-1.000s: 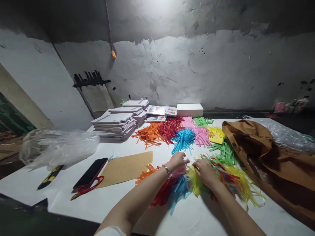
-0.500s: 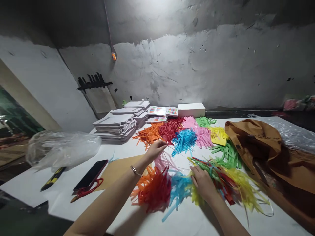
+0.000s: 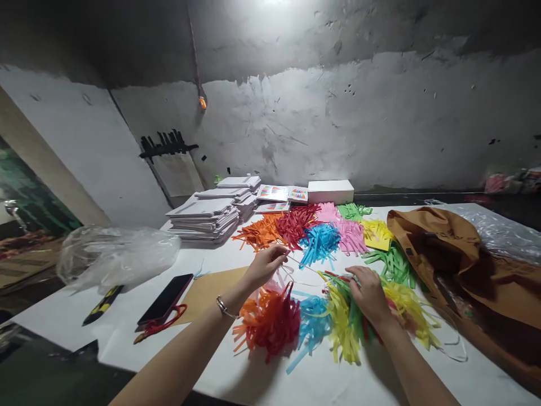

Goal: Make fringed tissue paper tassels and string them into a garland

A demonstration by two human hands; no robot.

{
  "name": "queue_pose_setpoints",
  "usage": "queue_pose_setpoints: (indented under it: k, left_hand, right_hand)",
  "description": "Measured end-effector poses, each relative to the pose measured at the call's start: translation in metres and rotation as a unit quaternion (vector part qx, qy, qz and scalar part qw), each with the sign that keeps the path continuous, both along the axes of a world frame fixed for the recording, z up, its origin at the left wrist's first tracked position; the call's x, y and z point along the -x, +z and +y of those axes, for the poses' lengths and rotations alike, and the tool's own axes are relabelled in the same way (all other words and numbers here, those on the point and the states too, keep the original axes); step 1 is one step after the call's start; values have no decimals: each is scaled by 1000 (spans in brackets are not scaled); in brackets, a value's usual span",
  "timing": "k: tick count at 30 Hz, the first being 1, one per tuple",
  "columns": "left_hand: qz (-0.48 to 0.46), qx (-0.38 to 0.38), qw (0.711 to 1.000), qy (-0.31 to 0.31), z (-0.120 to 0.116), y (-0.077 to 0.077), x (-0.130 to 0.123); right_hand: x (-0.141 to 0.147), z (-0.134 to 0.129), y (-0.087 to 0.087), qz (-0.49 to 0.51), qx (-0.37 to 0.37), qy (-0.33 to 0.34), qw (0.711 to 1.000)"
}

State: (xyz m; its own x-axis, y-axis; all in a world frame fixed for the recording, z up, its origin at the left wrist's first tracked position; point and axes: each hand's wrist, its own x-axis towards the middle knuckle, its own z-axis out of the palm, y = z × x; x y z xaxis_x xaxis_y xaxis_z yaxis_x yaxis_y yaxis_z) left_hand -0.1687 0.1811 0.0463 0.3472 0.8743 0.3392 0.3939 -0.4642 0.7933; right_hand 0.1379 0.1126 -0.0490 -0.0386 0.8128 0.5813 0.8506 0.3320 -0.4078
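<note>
My left hand (image 3: 267, 265) is closed in a pinch on a thin white string (image 3: 298, 263), raised above the table. From there the string runs right, toward a row of fringed paper tassels. An orange-red tassel (image 3: 268, 321), a light blue tassel (image 3: 315, 318) and a yellow tassel (image 3: 344, 321) hang or lie along it. Around the top of a green tassel (image 3: 357, 316) my right hand (image 3: 369, 290) is closed, its fingertips partly hidden. Beyond that hand lie red strips and another yellow tassel (image 3: 412, 313). A loose end of string (image 3: 460, 349) curls at the far right.
Fringed bundles, among them blue (image 3: 319, 242) and dark red (image 3: 296, 225), lie behind my hands. White cartons (image 3: 205, 223) are stacked back left. A phone (image 3: 164, 299), red-handled scissors (image 3: 160, 324) and a cutter (image 3: 102, 305) lie left. A brown bag (image 3: 439, 237) stands right.
My right hand has moved slightly right and up along the row. The yellow tassel now hangs spread out to the left of it. My left hand still pinches the string.
</note>
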Motion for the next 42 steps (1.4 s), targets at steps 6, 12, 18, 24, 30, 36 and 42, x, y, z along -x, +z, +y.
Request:
queue_pose_setpoints:
  k: [6,12,18,24,30,36,42]
  left_hand:
    - [-13,16,1000,-2,-6,3,5]
    - [-20,30,999,14,-2,-2,13]
    - [8,59,998,21,-10,-17,28]
    - [52,87,995,18,-28,-30,32]
    - [119,82,989,10,-37,-40,39]
    - [218,-20,976,15,-27,-47,38]
    - [327,-107,930,-128,7,-36,-65]
  right_hand:
    - [-13,26,3,-51,62,49,996]
    - [-15,-7,24,-61,67,97,991]
    - [-38,-90,17,-76,88,180,977]
    - [-35,-122,-12,-124,115,212,962]
    - [-33,-125,-12,-61,106,207,971]
    - [-91,-85,5,29,121,26,992]
    - [-105,8,22,-48,258,93,960]
